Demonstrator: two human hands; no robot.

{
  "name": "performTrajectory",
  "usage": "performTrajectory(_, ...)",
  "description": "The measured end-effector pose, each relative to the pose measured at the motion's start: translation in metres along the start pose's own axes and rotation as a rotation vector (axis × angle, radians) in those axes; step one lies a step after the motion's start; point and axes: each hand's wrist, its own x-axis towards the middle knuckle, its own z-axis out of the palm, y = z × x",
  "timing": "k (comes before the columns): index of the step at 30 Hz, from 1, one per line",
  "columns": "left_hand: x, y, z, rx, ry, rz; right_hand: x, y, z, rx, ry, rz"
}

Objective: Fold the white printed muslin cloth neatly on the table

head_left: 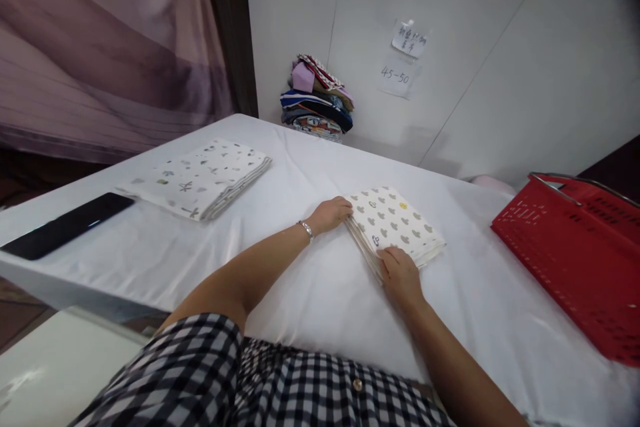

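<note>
The cloth lies rightward from the fingers of our left hand and right hand, gathered at its corners; pinching or not, we cannot tell. We should align its layers.

Right of held cloth, we get red basket cut off by edge; beyond cloth, upper note too blurry to read.

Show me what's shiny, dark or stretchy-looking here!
Head view: a glint on the flat black object; a soft shadow on the wall; darkness in the top right corner; the red shopping basket looks stretched near the edge; the held folded cloth looks fairly clear.
</note>
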Motion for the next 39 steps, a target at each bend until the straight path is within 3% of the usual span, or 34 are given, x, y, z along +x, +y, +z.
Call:
performTrajectory(7, 0.001, 0.000, -0.006, -0.049, 0.027, -0.008, 0.001, -0.005, 0.000, 0.005, -0.029, 0.010)
performTrajectory(10, 0.009, 0.014, -0.011, -0.046, 0.085, -0.071, 0.003, -0.007, 0.001, 0.000, -0.014, 0.016)
performTrajectory(12, 0.013, 0.029, -0.011, -0.059, 0.096, -0.035, 0.004, -0.008, 0.004, 0.000, -0.006, 0.013)
performTrajectory(16, 0.011, 0.057, 0.002, -0.070, -0.072, 0.111, 0.001, -0.010, 0.003, -0.014, 0.008, 0.010)
performTrajectory(18, 0.006, 0.062, 0.011, -0.076, -0.126, 0.112, -0.001, -0.013, -0.004, 0.006, -0.019, 0.018)
performTrajectory(21, 0.001, 0.062, 0.020, -0.079, -0.135, 0.073, 0.003, -0.015, -0.019, 0.127, -0.043, 0.043)
performTrajectory(25, 0.001, 0.059, 0.023, -0.077, -0.133, 0.055, 0.025, -0.001, -0.033, 0.207, 0.078, 0.079)
performTrajectory(28, 0.001, 0.059, 0.022, -0.067, -0.139, 0.057, 0.037, 0.024, -0.026, 0.106, 0.070, 0.173)
performTrajectory(33, -0.001, 0.059, 0.022, -0.065, -0.124, 0.049, 0.029, 0.055, 0.003, 0.010, -0.206, 0.348)
performTrajectory(39, -0.001, 0.060, 0.020, -0.093, -0.123, 0.034, 0.021, 0.061, 0.015, 0.060, -0.137, 0.364)
